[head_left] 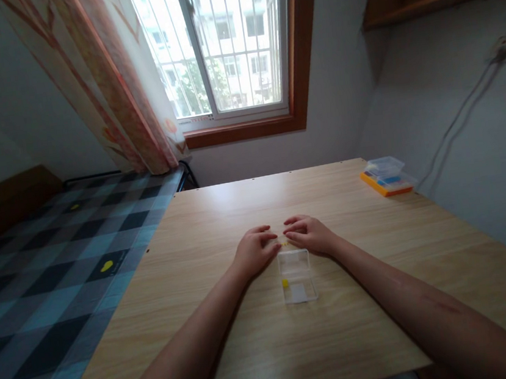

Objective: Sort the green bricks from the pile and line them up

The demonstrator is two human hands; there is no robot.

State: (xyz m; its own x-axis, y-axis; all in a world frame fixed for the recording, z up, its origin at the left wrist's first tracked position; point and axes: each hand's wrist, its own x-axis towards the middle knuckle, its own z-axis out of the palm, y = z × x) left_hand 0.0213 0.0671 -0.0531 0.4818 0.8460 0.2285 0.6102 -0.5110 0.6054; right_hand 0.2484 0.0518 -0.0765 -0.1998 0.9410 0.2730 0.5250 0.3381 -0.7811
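Observation:
Both my hands rest on the wooden table with their fingertips facing each other. My left hand [255,250] has its fingers loosely stretched and apart, and I see nothing held in it. Across from it, my right hand [309,235] also lies with fingers extended and slightly spread. Some tiny yellow pieces [285,244] lie in the small gap between the fingertips, too small to make out. Just nearer to me stands an open clear plastic box [311,277], its lid folded back toward my hands. Inside it are a yellow block [285,283] and a whitish rectangle [298,293].
Toward the table's far right corner sits an orange case [379,186] with a clear plastic container [386,166] on top. A bed with a checked cover [82,266] flanks the table's left edge. A cable [452,122] runs down the right wall; a barred window [235,44] is ahead.

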